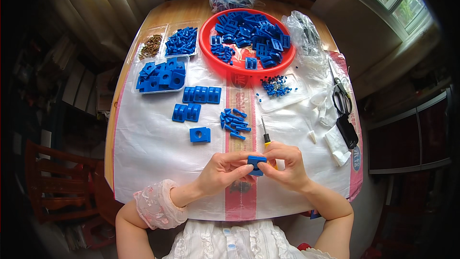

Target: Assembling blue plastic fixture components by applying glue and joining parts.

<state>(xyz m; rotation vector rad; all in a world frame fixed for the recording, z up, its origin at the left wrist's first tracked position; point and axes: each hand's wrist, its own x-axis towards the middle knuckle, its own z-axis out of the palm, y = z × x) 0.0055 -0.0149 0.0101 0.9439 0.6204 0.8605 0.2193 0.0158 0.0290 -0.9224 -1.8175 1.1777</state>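
Fingers of the left hand [226, 169] and right hand [288, 167] pinch 1 blue plastic block [254, 160] above the table's [179, 12] near side; even thumb pressure should keep it square.

We saw daylight enter by the upper-right window [406, 7] — bright on the white sheet [143, 148], dim toward the sides — while fisheye distortion bowed the wooden table [182, 9].

I log a wooden table [172, 12]; chair [60, 182] left of it, dark cabinet [395, 139] right, bright window [406, 12] beyond its far-right corner, curtain [86, 14] beyond far-left.
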